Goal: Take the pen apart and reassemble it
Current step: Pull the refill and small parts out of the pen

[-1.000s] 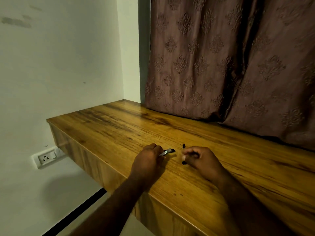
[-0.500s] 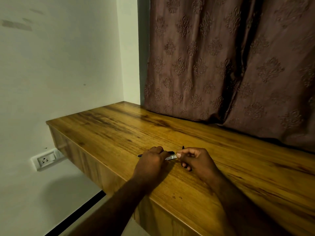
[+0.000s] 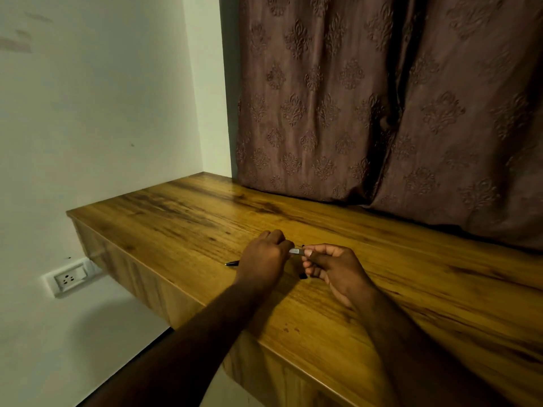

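Observation:
My left hand [image 3: 264, 257] grips a dark pen barrel; its pointed tip [image 3: 232, 263] sticks out to the left just above the wooden desk [image 3: 182, 218]. Between the two hands a short silver section of the pen [image 3: 296, 251] shows. My right hand [image 3: 332, 267] pinches the right end of that silver section with thumb and forefinger. A small black piece [image 3: 302, 277] shows under the right fingers; I cannot tell whether it is held or lies on the desk. Most of the pen is hidden inside the hands.
The desk's front edge [image 3: 235, 327] runs diagonally just under my forearms. A patterned brown curtain [image 3: 367, 113] hangs down to the desk's far side. A white wall with a socket [image 3: 70, 279] lies to the left, below the desk.
The hands, apart a second ago, have come together. The right hand now pinches the silver end held by the left hand, and the pen tip shows to the left.

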`<state>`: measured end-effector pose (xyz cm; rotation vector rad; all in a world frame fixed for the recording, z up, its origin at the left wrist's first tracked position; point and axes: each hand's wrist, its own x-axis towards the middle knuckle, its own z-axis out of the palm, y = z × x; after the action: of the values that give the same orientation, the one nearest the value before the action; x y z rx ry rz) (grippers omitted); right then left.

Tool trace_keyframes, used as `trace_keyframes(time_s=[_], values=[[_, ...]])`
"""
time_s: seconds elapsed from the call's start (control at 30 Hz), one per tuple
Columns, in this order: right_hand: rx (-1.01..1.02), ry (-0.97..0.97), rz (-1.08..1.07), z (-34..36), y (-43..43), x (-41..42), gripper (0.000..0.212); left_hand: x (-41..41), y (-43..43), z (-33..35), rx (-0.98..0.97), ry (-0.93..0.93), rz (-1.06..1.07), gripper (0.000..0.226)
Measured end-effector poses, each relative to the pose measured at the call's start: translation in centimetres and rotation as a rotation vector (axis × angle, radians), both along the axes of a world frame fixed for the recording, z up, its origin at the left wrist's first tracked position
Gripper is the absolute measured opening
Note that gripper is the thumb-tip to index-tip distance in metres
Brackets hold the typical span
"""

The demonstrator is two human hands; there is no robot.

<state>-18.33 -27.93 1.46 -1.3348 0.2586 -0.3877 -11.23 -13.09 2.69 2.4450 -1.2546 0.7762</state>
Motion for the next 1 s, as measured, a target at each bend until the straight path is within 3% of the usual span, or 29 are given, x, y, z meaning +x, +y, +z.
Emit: trace_keyframes(time_s=[0.17,0.3,0.43,0.57,0.7,0.83,1.0], values=[[0.228,-0.040,0.019,0.4,-0.3,-0.2,0.010,0.3,-1.1,2.5,0.164,-0.205,-0.052,0.017],[0.286,-0.040,0.031,0.6,-0.2,-0.3,0.010,0.6,-0.9,3.4,0.201,-0.283,-0.083,0.018],[0.283,-0.032,0.041,0.6,-0.4,-0.4,0.011,1.1,-0.8,3.0,0.233,-0.216,-0.060,0.037],[0.254,-0.023,0.041,0.6,-0.4,-0.4,0.010,1.1,-1.0,2.2,0.120,-0.164,-0.084,0.027],[0.222,-0.005,0.049,0.8,-0.3,-0.6,0.012,1.0,-0.7,0.7,0.030,-0.070,-0.076,0.031],[0.188,0.017,0.068,0.7,-0.3,-0.5,0.022,0.5,-0.3,-0.9,-0.092,0.029,-0.048,0.018],[0.142,0.015,0.083,0.6,-0.3,-0.2,0.025,0.2,0.2,-2.1,-0.194,0.136,-0.044,0.039]])
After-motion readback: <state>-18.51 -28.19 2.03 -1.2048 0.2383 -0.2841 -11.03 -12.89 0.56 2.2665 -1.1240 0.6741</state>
